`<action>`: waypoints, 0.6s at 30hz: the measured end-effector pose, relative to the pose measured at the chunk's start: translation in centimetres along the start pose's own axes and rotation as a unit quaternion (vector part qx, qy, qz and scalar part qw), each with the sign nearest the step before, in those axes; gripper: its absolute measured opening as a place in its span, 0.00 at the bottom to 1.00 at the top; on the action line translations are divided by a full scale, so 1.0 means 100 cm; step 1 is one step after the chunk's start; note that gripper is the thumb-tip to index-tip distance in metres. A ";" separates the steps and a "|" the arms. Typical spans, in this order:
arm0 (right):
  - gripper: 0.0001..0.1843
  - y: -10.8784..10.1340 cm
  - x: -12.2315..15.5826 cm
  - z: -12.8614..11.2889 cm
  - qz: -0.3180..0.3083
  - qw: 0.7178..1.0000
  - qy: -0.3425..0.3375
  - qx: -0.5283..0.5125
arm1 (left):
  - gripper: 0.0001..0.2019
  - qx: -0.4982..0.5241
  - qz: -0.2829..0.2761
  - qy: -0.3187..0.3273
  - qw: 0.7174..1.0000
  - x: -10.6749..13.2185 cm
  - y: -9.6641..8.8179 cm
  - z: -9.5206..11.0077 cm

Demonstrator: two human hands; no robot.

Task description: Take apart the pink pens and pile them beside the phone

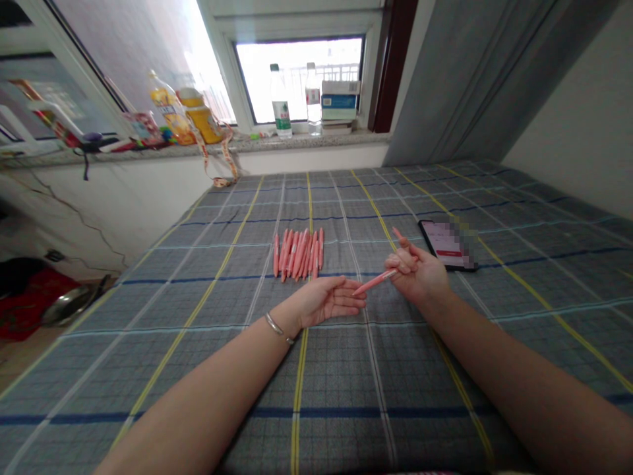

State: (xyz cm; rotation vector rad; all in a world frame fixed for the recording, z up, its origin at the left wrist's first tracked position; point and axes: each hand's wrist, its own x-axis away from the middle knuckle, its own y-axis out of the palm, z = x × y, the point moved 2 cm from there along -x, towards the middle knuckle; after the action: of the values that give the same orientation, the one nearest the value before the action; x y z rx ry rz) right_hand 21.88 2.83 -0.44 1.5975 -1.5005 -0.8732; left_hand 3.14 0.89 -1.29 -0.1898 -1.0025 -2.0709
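My right hand [413, 270] is closed around a pink pen [376, 282], whose pointed end slants down to the left. Another slim pink tip [397, 232] pokes out above the same hand; whether it belongs to a second pen I cannot tell. Palm up and fingers stretched out, my left hand [333, 302] lies just left of the held pen. The pen's point reaches the fingers of that hand, though contact is unclear. Just beyond my left hand, several pink pens [298, 254] lie side by side in a loose row on the checked cloth [198, 369].
A phone [448, 245] with its screen lit lies right of my right hand. Along the windowsill [252, 146] stand a green-labelled bottle [281, 109], another clear bottle [313, 99], stacked boxes [339, 105] and a yellow strapped bottle [208, 122]. A grey curtain [445, 86] hangs at the right.
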 end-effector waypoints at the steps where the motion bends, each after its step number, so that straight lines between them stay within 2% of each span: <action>1: 0.22 0.000 0.000 0.000 -0.001 1.000 -0.002 -0.001 | 0.15 -0.001 -0.004 0.001 1.000 0.000 0.000 0.000; 8: 0.20 0.002 0.001 0.001 0.001 0.999 0.009 0.030 | 0.14 -0.013 -0.004 0.005 1.000 -0.001 -0.001 -0.001; 12: 0.18 0.004 0.002 0.003 -0.004 0.998 0.004 0.060 | 0.10 -0.057 0.005 0.015 0.998 0.000 0.000 -0.002; 18: 0.08 0.005 0.002 0.010 -0.046 0.990 -0.001 0.133 | 0.06 -0.109 -0.030 0.044 0.993 0.000 0.001 -0.003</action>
State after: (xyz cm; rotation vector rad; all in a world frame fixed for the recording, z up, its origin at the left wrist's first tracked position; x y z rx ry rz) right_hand 20.77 2.58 -0.48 1.8703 -1.6081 -0.7476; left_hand 3.31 0.63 -1.40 -0.1801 -0.7356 -2.2227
